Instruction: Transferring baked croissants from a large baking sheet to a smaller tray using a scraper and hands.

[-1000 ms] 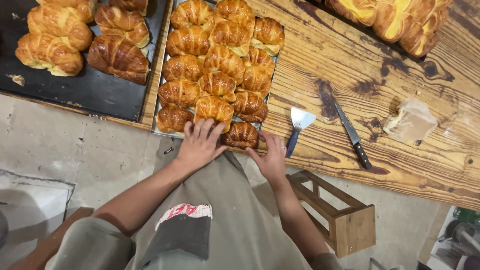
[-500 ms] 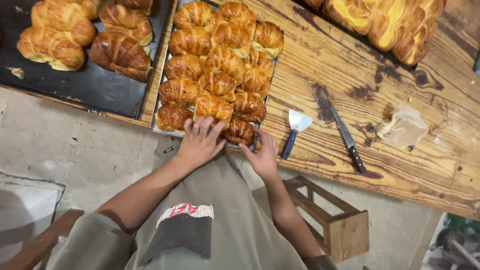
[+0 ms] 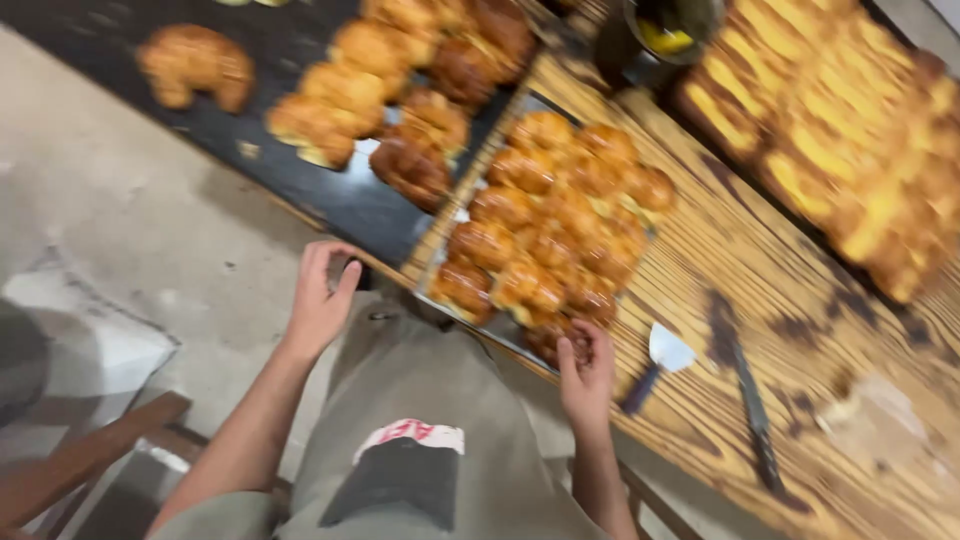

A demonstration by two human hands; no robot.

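Note:
A metal tray [image 3: 447, 222] packed with several golden croissants [image 3: 560, 215] lies on the wooden table [image 3: 770, 270]. My right hand [image 3: 587, 378] is at the tray's near corner, thumb and fingers closed round the dark croissant [image 3: 552, 340] there. Off the tray, my left hand [image 3: 320, 298] hovers at the table's near edge beside the black tray [image 3: 300, 195], with its fingers apart and nothing in them. The whole view is blurred by motion.
The black tray holds larger croissants [image 3: 320, 125]. A small scraper [image 3: 665, 352] and a knife [image 3: 755, 415] lie right of my right hand. Glazed buns [image 3: 840, 130] fill a tray at the far right; a bowl [image 3: 665, 30] with something yellow stands behind. A wooden frame [image 3: 90, 465] sits low left.
The view has swung and tilted. My left hand has come off the croissants and moved left to the table edge. My right hand stays at the tray's near corner.

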